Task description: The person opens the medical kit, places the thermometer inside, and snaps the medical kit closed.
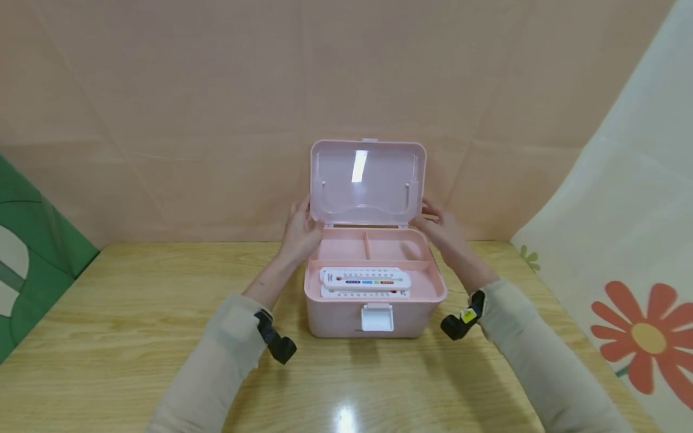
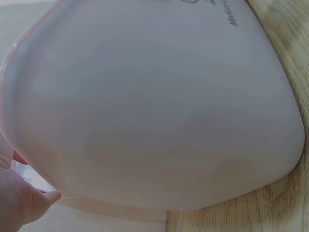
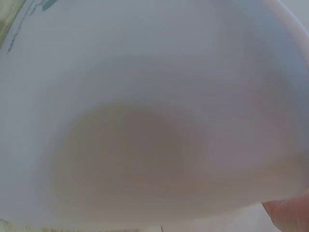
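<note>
A pink plastic storage box (image 1: 373, 319) stands on the table with its translucent lid (image 1: 373, 180) raised upright at the back. My left hand (image 1: 301, 233) holds the lid's lower left corner, thumb in front and fingers partly hidden behind. At the lower right corner, my right hand (image 1: 444, 233) holds the lid the same way. In the box's top tray (image 1: 341, 245), white thermometers (image 1: 368, 279) with printed scales lie in the front compartment, partly overlapping. The left wrist view shows my left thumb (image 2: 34, 203) by the box's rear corner; the box side (image 3: 145, 145) fills the right wrist view.
A white latch (image 1: 377, 317) hangs on the box front. Wood-grain table surface (image 1: 135, 337) extends around the box. A beige cloth (image 1: 216, 120) hangs close behind it, and a flower-patterned cloth (image 1: 595, 240) borders the right side.
</note>
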Demonstrator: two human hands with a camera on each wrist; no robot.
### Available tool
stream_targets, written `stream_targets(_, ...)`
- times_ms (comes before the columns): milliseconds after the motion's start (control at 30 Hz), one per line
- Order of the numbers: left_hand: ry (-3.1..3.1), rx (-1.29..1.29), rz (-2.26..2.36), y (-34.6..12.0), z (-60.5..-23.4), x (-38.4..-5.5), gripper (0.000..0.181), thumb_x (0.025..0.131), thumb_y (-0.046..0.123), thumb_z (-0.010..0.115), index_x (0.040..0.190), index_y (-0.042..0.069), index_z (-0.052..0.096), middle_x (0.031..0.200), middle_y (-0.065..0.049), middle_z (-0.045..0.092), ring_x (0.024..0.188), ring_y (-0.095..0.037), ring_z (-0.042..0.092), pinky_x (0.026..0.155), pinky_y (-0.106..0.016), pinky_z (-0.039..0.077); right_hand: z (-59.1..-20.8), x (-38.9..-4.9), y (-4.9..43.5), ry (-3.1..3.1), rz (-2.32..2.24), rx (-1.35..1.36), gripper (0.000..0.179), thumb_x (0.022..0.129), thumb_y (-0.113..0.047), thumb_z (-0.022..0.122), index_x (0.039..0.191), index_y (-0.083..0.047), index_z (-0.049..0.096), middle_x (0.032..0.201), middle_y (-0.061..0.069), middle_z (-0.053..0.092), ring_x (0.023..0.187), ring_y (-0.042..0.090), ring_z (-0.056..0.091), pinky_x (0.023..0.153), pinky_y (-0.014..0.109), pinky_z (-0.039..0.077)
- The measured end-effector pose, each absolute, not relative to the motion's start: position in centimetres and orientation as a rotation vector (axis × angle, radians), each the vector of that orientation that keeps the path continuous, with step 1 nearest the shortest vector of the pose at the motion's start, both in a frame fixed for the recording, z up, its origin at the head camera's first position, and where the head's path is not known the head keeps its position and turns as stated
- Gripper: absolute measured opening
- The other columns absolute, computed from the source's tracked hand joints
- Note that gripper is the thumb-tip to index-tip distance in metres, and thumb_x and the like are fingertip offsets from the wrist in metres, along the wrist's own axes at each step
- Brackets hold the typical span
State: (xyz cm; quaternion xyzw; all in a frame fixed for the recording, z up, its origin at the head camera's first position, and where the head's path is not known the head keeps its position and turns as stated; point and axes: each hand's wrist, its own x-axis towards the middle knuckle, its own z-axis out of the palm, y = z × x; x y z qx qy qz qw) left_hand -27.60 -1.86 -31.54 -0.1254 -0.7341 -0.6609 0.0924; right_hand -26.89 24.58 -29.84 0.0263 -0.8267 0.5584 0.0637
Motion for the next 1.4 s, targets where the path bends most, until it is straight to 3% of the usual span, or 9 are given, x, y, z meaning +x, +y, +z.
stream_targets(200,-2.176,-0.383,-1.937,-1.7,-31.5,-27.6,0.065,0.086,-0.015,0.048,0.147,-0.001,0.03,0.138,-0.023,0.031,0.137,-0.034,0.037,0.114,-0.033,0.031,-29.7,-26.6,24.6,-2.498,1.7,0.12,0.067,0.089,-0.011,0.054,0.15,-0.006,0.028,0.142,0.029,0.039,0.131,0.043,0.042,0.11,0.049,0.033)
stream_targets(500,-2.169,-0.396,-1.947,-1.7,-31.4,-27.6,0.072,0.083,-0.017,0.048,0.15,-0.001,0.023,0.142,-0.021,0.026,0.138,-0.035,0.035,0.114,-0.036,0.032,-29.3,-26.0,24.7,-2.533,1.746,0.131,0.068,0.091,-0.023,0.053,0.152,-0.015,0.026,0.149,0.024,0.035,0.135,0.039,0.036,0.111,0.056,0.028)
stream_targets(833,-2.181,-0.35,-1.92,-1.7,-31.4,-27.5,0.07,0.083,-0.015,0.052,0.147,0.001,0.03,0.144,-0.016,0.026,0.135,-0.031,0.038,0.113,-0.034,0.032,-29.4,-25.8,24.2,-2.324,1.916,0.149,0.06,0.092,-0.012,0.048,0.147,0.001,0.029,0.146,0.023,0.034,0.127,0.03,0.039,0.109,0.038,0.035)
stream_targets(1067,-2.189,-0.345,-1.899,-1.6,-31.5,-27.4,0.069,0.084,-0.013,0.054,0.146,0.001,0.029,0.146,-0.015,0.024,0.136,-0.031,0.037,0.112,-0.035,0.034,-29.7,-25.9,23.8,-2.346,1.803,0.113,0.067,0.083,-0.005,0.051,0.146,0.004,0.029,0.14,0.027,0.036,0.125,0.033,0.039,0.099,0.03,0.038)
stream_targets(1267,-2.234,-0.368,-1.832,-1.6,-31.7,-27.2,0.076,0.086,-0.009,0.055,0.152,0.007,0.019,0.148,-0.016,0.023,0.137,-0.034,0.036,0.106,-0.035,0.041,-29.9,-25.9,24.0,-2.404,1.706,0.108,0.081,0.083,-0.01,0.054,0.154,-0.014,0.016,0.141,0.028,0.033,0.125,0.042,0.044,0.107,0.049,0.036)
stream_targets(1400,-2.239,-0.381,-1.787,-1.6,-31.7,-27.2,0.08,0.086,-0.009,0.055,0.153,0.008,0.015,0.146,-0.017,0.024,0.136,-0.034,0.037,0.108,-0.036,0.039,-30.0,-25.8,24.1,-2.407,1.699,0.116,0.085,0.083,-0.013,0.056,0.155,-0.024,0.011,0.14,0.028,0.033,0.124,0.043,0.045,0.107,0.052,0.034)
